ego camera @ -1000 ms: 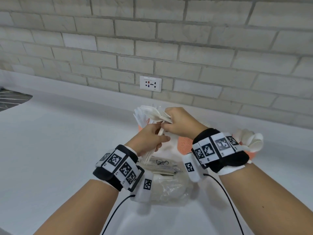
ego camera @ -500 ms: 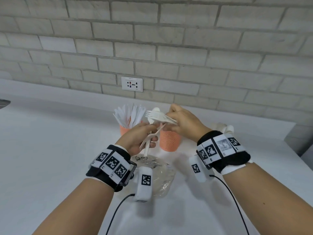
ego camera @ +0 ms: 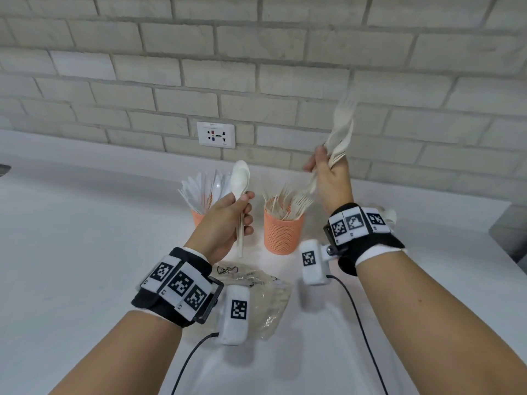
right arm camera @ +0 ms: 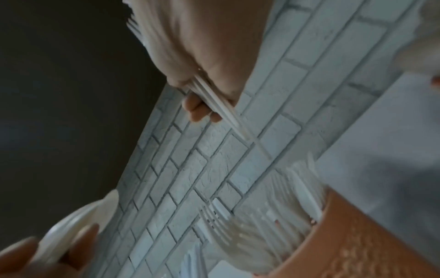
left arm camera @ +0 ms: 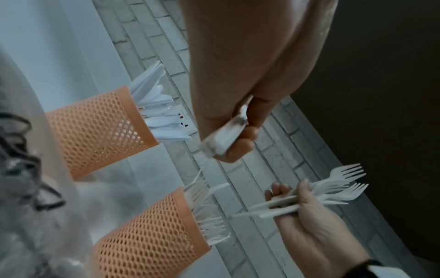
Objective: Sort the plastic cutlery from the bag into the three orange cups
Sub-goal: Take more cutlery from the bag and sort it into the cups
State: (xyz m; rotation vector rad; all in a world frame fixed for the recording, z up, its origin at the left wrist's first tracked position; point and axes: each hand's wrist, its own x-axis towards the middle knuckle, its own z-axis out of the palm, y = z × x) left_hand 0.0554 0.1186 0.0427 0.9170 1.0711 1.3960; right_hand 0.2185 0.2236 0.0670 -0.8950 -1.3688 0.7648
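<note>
My left hand grips a few white plastic spoons upright, in front of the left orange cup, which holds knives. My right hand is raised higher and to the right, gripping a bundle of white forks by the handles, tines up and blurred. The middle orange mesh cup below it holds several forks. A third cup's spoons peek out behind my right wrist. The clear plastic bag lies crumpled between my wrists. The left wrist view shows the spoon handles and the forks.
White countertop runs along a pale brick wall with a power outlet. The counter ends at a right edge. A dark sink corner shows at far left. Sensor cables trail from both wrists.
My hands have parted: the right one rose up and to the right with the forks, the left kept the spoons and turned them upright. The head view has shifted left.
</note>
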